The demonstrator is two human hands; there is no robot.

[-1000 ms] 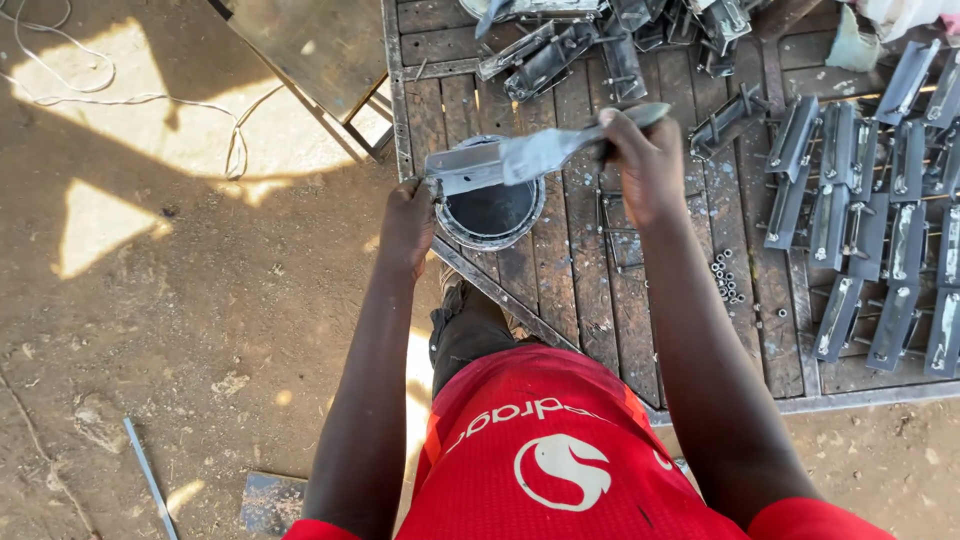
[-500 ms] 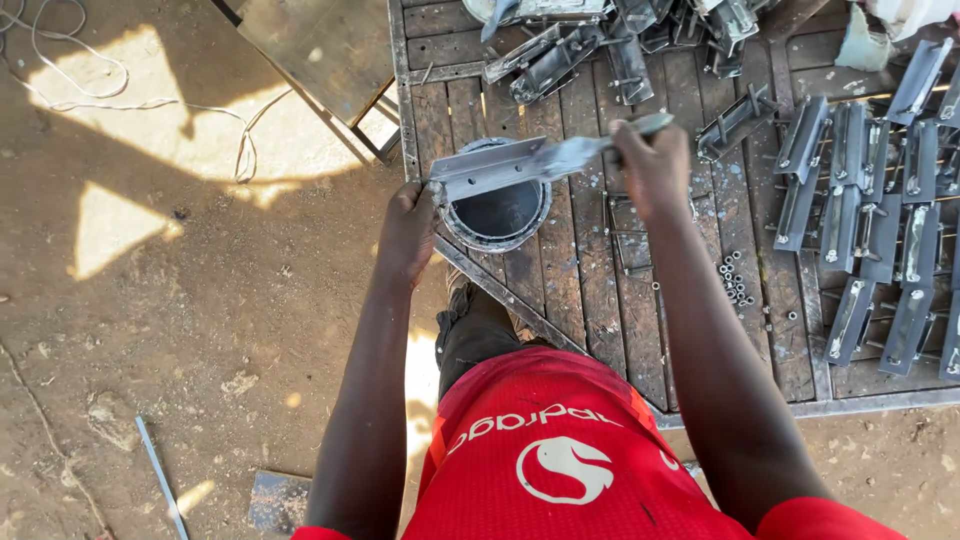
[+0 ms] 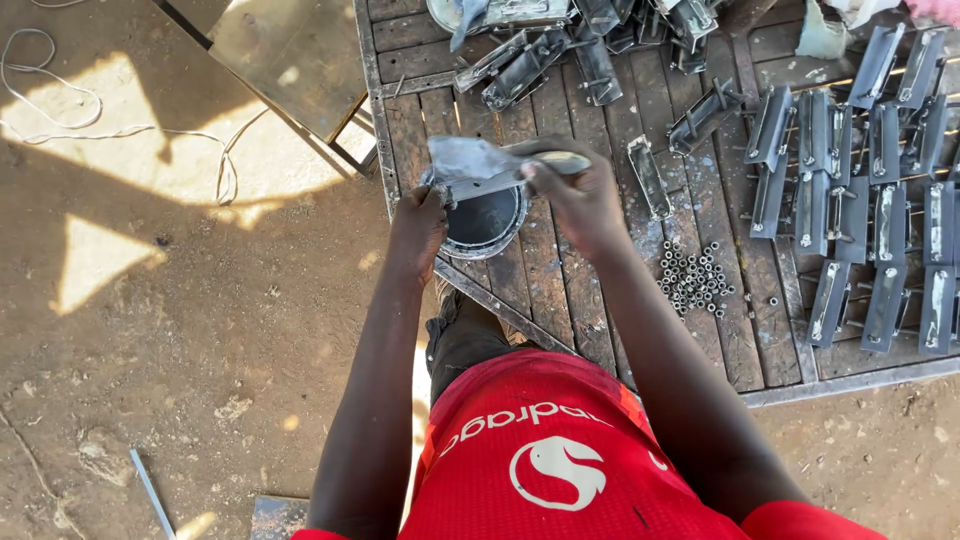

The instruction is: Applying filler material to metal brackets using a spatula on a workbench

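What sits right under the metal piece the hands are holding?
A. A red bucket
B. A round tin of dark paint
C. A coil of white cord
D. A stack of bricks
B: the metal piece, gripped by the left hand and right hand, hangs over a round tin with dark contents that look like paint, standing on the wooden platform.

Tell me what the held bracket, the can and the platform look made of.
Bracket: looks like bare grey steel, dull sheen, sharp folded edges.
Can: probably metal, with a thin bright rim around a dark inside.
Platform: worn wooden planks, grain and gaps visible, in what seems a metal frame.
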